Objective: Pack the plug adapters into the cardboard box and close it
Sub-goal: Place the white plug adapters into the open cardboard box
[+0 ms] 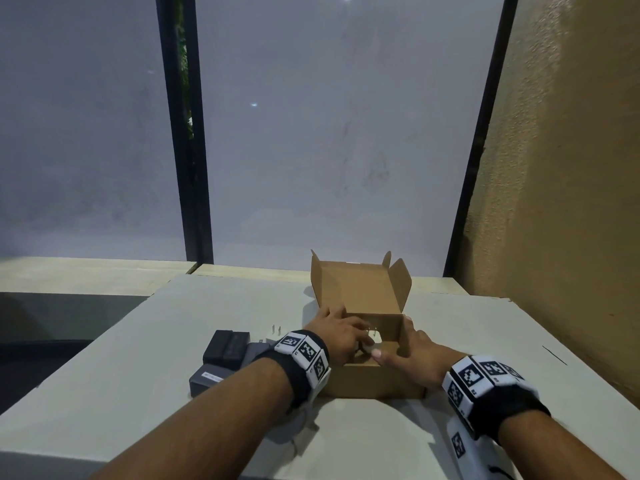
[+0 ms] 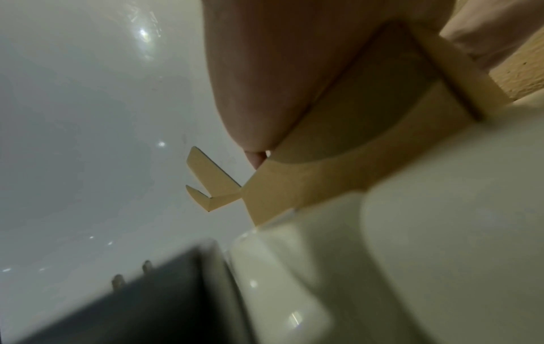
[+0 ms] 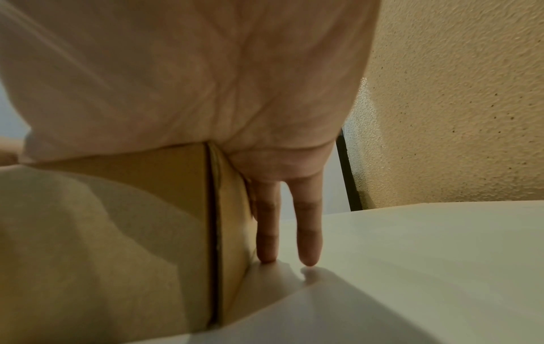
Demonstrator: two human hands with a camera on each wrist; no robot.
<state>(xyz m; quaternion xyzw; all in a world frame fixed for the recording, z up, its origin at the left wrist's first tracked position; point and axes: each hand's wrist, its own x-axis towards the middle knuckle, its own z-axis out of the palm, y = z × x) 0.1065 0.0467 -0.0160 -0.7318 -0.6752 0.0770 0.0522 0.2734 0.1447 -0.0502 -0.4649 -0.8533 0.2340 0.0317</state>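
Note:
The cardboard box (image 1: 367, 379) stands open on the white table (image 1: 138, 393), its lid (image 1: 360, 289) raised at the back. My left hand (image 1: 346, 336) reaches into the box from the left and holds a white plug adapter (image 1: 375, 340), prongs up. My right hand (image 1: 412, 355) braces the box's right front corner: thumb along the front rim, straight fingers (image 3: 266, 232) flat against the right wall (image 3: 232, 209), tips on the table. Left of the box lie a black adapter (image 1: 227, 346), a grey one (image 1: 207, 377) and a white one (image 1: 273, 336). The left wrist view shows the box's left wall (image 2: 324, 177).
A textured tan wall (image 1: 554, 202) runs close along the table's right side. Frosted glass panels with black frames (image 1: 194, 168) stand behind the table. A dark adapter with prongs (image 2: 147, 302) sits under the left wrist.

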